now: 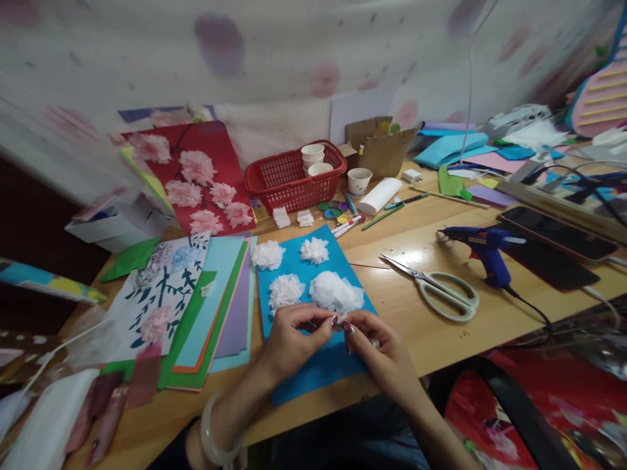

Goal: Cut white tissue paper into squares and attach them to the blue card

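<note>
My left hand (298, 336) and my right hand (379, 346) meet over the blue sheet (313, 378), thumbs and forefingers closed in a pinch. A small bit of white tissue paper (341, 318) shows between their fingertips; most of it is hidden by the fingers. Just beyond lies a larger bunch of white tissue (336, 292). Three ruffled white paper flowers rest by the sheet's far and left sides: one at the upper left (268, 254), one at the upper right (314, 250), and another nearer flower (285, 292) beside my left hand.
Scissors (441, 287) and a blue glue gun (482, 248) lie to the right, near dark phones (558, 232). A red basket (294, 183) with paper cups stands behind. Coloured paper sheets (230, 326) and a red picture with pink flowers (191, 176) are at left.
</note>
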Motion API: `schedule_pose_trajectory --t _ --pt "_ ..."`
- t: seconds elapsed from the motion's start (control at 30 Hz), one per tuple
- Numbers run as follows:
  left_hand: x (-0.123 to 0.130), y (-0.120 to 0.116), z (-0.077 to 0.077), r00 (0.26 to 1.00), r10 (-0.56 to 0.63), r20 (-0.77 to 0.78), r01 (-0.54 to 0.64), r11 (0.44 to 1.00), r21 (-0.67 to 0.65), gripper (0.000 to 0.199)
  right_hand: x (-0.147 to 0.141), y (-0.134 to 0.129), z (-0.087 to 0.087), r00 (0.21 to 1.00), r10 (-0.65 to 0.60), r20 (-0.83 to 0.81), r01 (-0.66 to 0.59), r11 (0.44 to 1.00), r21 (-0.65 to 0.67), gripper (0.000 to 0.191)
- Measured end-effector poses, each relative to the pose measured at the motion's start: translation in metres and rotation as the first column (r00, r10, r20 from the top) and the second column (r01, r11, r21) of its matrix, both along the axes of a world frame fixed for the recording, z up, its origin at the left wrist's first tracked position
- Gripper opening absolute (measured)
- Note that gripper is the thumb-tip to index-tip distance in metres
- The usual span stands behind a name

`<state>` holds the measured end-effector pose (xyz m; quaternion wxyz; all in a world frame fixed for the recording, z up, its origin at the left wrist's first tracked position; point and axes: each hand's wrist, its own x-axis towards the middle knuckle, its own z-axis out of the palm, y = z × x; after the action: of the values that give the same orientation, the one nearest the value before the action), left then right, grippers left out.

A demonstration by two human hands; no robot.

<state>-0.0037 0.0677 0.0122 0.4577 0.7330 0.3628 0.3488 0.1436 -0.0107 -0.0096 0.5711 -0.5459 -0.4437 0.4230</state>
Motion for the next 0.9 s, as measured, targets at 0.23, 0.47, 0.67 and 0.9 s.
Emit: schedule_pose_trajectory --t 0.23,0.47,0.67,0.9 --pt "-0.001 0.003 0.003 0.986 0.153 0.071 -0.134 0.966 -0.223 0.012 0.0 0.001 0.002 0.999 -0.027 0.029 0.028 0.999 -0.025 0.02" --pt "-0.001 0.014 -0.003 0.922 0.303 0.24 -0.151 0.854 -0.497 0.024 -0.002 0.003 0.006 0.998 -0.069 0.009 0.07 0.992 -0.101 0.022" --pt "-0.002 0.02 -0.003 0.894 0.367 0.258 -0.187 0.827 -0.53 0.027 0.011 0.002 0.005 0.979 -0.16 0.124 0.17 0.982 -0.079 0.023" --pt "0.0 0.018 -0.005 0.966 0.2 0.162 -0.099 0.871 -0.482 0.061 0.047 -0.001 0.01 0.93 -0.262 0.258 0.289 0.955 -0.073 0.02"
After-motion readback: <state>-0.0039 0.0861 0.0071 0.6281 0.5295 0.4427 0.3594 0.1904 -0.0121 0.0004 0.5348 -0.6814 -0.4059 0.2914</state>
